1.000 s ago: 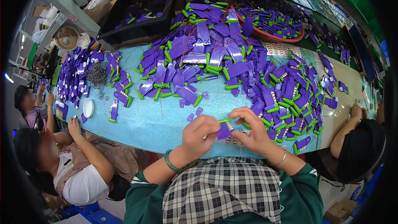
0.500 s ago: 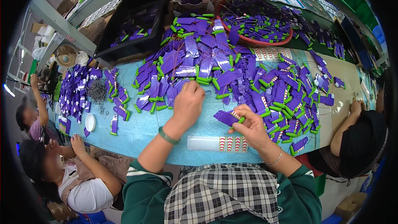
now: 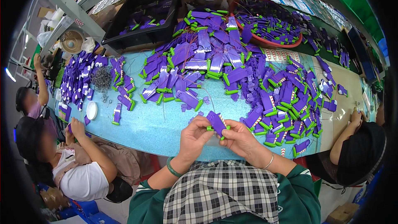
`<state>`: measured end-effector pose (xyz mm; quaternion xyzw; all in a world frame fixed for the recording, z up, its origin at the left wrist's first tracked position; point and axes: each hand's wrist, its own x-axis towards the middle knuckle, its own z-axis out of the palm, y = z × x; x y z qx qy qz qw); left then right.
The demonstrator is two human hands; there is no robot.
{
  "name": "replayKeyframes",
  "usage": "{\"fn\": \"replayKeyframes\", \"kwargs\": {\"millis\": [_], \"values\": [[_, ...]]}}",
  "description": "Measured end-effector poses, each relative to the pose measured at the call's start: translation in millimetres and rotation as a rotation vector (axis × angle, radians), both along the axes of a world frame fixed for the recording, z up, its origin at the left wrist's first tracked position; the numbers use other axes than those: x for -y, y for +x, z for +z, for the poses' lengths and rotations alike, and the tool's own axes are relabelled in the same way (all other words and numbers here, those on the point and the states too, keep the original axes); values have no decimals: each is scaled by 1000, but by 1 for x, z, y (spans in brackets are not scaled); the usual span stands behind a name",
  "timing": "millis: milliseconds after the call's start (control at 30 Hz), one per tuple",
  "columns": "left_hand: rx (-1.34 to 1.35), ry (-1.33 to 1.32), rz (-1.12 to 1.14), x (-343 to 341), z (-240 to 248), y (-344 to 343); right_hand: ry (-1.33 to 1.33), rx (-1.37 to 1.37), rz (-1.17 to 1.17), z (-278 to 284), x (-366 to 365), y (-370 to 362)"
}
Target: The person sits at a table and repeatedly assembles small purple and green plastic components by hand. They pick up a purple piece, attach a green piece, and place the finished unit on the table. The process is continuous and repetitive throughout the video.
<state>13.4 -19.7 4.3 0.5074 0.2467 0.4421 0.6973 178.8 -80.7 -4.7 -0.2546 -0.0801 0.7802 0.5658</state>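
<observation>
Left hand (image 3: 194, 137) and right hand (image 3: 241, 137), each drawn into a close pinch, grip one purple piece (image 3: 215, 120) on the near side of the pile (image 3: 237, 74), apparently while adjusting its green end (image 3: 222, 137), which seems to call for light, steady pressure.
</observation>
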Motion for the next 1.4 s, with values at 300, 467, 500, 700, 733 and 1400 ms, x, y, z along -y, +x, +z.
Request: {"fn": "replayKeyframes", "kwargs": {"millis": [300, 467, 500, 700, 733, 1400], "values": [[88, -218, 28, -5, -4, -6, 506, 1251, -262, 16, 9, 21], [36, -186, 40, -7, -3, -13, 623, 1496, -265, 28, 7, 18], [3, -200, 11, -8, -2, -16, 616, 1494, -191, 34, 6, 20], [-329, -214, -233, -3, 7, -29, 706, 1529, 339, 52, -9, 44], [-352, -211, -252, -1, 7, -26, 676, 1489, 348, 51, -9, 43], [-607, 418, -22, -20, 40, -50, 1110, 1684, 293, 58, -73, 12]]}}
